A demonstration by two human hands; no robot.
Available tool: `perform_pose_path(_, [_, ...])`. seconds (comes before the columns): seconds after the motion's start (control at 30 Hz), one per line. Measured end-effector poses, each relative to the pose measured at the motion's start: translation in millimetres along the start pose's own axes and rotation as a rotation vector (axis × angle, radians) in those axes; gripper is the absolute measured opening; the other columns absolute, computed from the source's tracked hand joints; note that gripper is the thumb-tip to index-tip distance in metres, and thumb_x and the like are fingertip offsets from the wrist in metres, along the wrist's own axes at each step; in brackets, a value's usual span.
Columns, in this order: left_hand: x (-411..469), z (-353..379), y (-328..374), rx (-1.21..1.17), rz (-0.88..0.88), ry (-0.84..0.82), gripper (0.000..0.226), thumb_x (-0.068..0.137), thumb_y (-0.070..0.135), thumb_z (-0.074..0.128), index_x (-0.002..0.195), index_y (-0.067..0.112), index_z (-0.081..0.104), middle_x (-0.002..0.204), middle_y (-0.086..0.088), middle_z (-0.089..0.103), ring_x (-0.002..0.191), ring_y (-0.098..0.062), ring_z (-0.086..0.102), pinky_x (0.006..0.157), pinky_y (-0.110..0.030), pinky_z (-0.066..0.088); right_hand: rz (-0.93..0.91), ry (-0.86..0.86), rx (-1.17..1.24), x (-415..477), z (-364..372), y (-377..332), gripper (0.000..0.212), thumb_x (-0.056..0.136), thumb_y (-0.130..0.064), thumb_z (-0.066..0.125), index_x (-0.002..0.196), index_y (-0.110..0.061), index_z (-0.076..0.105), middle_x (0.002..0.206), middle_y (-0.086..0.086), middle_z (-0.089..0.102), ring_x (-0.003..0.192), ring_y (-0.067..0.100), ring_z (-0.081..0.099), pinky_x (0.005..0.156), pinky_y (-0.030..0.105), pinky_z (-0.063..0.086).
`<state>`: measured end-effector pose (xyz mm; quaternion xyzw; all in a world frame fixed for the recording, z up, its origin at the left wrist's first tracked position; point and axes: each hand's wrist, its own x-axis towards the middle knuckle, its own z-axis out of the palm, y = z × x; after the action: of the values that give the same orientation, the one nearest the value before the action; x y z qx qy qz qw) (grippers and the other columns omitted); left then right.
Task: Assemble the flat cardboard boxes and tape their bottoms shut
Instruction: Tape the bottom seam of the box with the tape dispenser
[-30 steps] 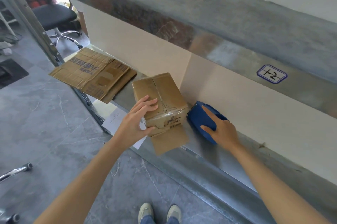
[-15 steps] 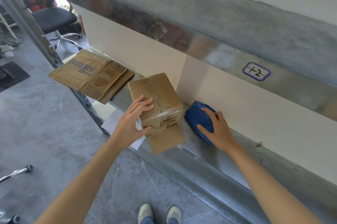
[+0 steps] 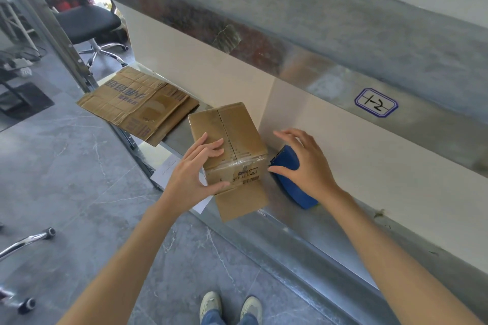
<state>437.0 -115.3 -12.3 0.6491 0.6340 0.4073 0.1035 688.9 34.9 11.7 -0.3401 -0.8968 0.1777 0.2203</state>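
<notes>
The assembled box [image 3: 232, 137] stands on the metal surface [image 3: 293, 227], with its taped-side panel facing up. Its long axis runs near to far, and the centre seam [image 3: 224, 129] follows that axis. Glossy tape [image 3: 237, 163] wraps over the near top edge. One loose flap [image 3: 243, 203] projects toward the near side, past the edge of the surface.

The left hand [image 3: 192, 174] grips the near-left corner of the box. Its fingers [image 3: 211, 146] lie across the top panel and the thumb presses the near face.

The blue tape dispenser [image 3: 290, 182] lies on the surface just beside the right face of the box. The right hand [image 3: 306, 166] is directly above it, with its fingers [image 3: 290, 137] spread, lightly curved and holding nothing. The thumb tip sits at the dispenser's left end; contact there cannot be confirmed.

Governing relation: the dispenser lies below the right palm and extends to the near right, so the right hand is the nearer one for it. The box lies to the left of that hand. A straight descent would put the hand on the dispenser. A leftward move would bring the hand to the right face of the box.

The stack of flat cardboard [image 3: 140, 105] lies at the far left, well apart from both hands. It is probably the next stock to be assembled.
</notes>
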Motion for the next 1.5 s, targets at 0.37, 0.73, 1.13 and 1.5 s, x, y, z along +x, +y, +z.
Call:
perform_pose_path(0.37, [2.7, 2.5, 1.7, -0.03, -0.036, 0.034, 0.047, 0.077, 0.031, 0.08, 0.117, 0.01, 0.066, 0.139, 0.006, 0.058, 0.145, -0.013, 0.034, 0.115, -0.018, 0.029, -0.137, -0.018, 0.162, 28.6, 22.6, -13.4, 0.048, 0.077, -0.029, 0.08, 0.122, -0.017, 0.07, 0.128, -0.007, 0.064, 0.118, 0.013, 0.055, 0.101, 0.042, 0.047])
perform_pose_path(0.73, [0.0, 15.2, 11.8, -0.096, -0.101, 0.173, 0.031, 0.081, 0.011, 0.079, 0.109, 0.009, 0.069, 0.133, 0.007, 0.062, 0.144, -0.013, 0.036, 0.112, -0.019, 0.033, -0.077, 0.025, 0.159, 24.2, 28.0, -29.4, 0.045, 0.08, -0.051, 0.07, 0.111, -0.018, 0.066, 0.121, -0.012, 0.06, 0.116, 0.005, 0.054, 0.095, 0.032, 0.047])
perform_pose_path(1.13, [5.7, 13.9, 19.5, -0.15, -0.2, 0.239, 0.03, 0.083, -0.013, 0.061, 0.104, 0.004, 0.075, 0.122, -0.001, 0.069, 0.138, -0.014, 0.045, 0.11, -0.026, 0.041, 0.034, 0.156, 0.205, 26.5, 45.6, -37.3, 0.023, 0.088, -0.042, 0.062, 0.096, -0.021, 0.062, 0.109, -0.013, 0.061, 0.108, 0.007, 0.058, 0.084, 0.036, 0.052])
perform_pose_path(1.5, [-0.2, 0.8, 10.7, -0.208, -0.193, 0.102, 0.047, 0.078, -0.005, 0.053, 0.118, 0.011, 0.071, 0.135, 0.005, 0.061, 0.143, -0.008, 0.035, 0.114, -0.027, 0.036, -0.044, -0.006, 0.218, 28.1, 26.2, -18.6, 0.028, 0.088, -0.017, 0.067, 0.115, -0.021, 0.068, 0.124, -0.012, 0.063, 0.117, 0.007, 0.056, 0.101, 0.017, 0.033])
